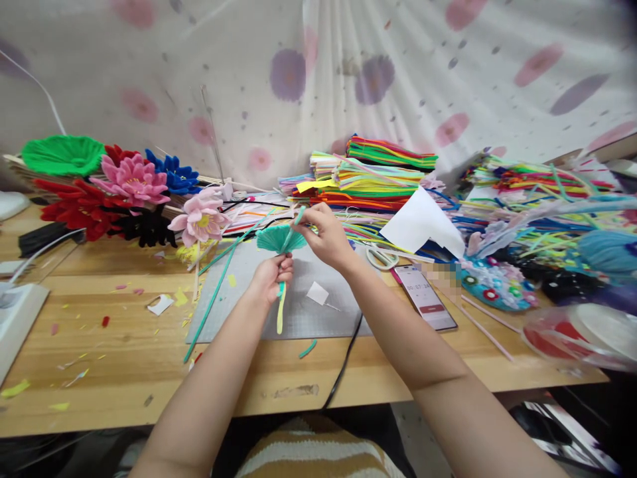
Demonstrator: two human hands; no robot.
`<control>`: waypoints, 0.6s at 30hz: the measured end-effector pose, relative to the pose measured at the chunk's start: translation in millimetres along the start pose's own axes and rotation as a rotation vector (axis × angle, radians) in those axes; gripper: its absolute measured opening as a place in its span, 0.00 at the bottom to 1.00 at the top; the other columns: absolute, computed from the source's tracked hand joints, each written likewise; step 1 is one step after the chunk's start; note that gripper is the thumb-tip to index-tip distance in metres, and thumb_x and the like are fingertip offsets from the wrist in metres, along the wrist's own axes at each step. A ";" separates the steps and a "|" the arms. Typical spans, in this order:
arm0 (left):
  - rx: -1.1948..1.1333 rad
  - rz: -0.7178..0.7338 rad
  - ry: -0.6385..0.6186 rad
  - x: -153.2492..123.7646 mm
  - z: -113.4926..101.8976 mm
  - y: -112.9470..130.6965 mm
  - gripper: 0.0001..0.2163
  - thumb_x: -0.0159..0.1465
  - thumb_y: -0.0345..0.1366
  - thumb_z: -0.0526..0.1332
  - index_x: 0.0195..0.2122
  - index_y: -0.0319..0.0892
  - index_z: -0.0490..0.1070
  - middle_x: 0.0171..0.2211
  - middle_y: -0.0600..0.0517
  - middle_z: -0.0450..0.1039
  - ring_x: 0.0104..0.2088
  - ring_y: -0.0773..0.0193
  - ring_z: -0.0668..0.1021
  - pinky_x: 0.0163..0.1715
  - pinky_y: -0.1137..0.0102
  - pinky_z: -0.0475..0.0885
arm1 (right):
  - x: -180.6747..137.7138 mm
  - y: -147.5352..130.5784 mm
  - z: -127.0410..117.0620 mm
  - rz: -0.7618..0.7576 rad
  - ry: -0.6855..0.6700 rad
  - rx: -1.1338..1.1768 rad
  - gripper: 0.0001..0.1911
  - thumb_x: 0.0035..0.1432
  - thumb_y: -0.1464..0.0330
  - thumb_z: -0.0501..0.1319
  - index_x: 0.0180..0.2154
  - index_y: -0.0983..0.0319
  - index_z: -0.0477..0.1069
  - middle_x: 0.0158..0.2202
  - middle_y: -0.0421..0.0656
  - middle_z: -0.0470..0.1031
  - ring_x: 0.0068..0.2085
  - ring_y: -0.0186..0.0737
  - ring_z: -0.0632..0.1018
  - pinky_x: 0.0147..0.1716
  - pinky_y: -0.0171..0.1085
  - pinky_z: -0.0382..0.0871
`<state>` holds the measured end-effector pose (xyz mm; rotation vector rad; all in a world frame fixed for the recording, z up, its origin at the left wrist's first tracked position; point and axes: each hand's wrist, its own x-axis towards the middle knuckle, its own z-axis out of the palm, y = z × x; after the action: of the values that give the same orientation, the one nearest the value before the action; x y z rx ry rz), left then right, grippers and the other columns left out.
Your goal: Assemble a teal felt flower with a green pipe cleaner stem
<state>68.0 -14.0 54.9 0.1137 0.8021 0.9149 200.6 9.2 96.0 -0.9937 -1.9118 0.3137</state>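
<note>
My left hand [275,274] is closed around the base of a teal pipe-cleaner leaf [273,238], which fans out above the fist over the grey cutting mat. Below that fist hangs a pale yellow stem end [280,317]. My right hand [326,232] pinches a teal pipe cleaner [299,216] at the leaf's right side, its tip poking up above the fingers. Whether this strand joins the leaf is hidden by the fingers. A long teal pipe cleaner [212,309] lies across the mat's left edge, and a short teal offcut [308,349] rests near the front.
Finished pipe-cleaner flowers, such as a pink one [133,179], stand at back left. Bundles of coloured pipe cleaners [381,174] line the back. White-handled scissors [381,257], a phone [426,297] and a clear tub [582,335] are to the right. A black cable [345,362] crosses the front edge.
</note>
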 end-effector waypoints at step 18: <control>-0.252 0.333 -0.336 -31.0 9.1 -11.6 0.12 0.63 0.22 0.46 0.30 0.39 0.66 0.16 0.58 0.50 0.15 0.76 0.53 0.09 0.85 0.47 | -41.6 16.2 73.3 0.678 -0.015 0.598 0.12 0.54 0.68 0.48 0.19 0.60 0.53 0.16 0.38 0.58 0.21 0.32 0.67 0.22 0.32 0.66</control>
<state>71.0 -42.2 74.3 0.1787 0.3551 1.2647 158.5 1.4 21.5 -1.1769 -1.2991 1.2029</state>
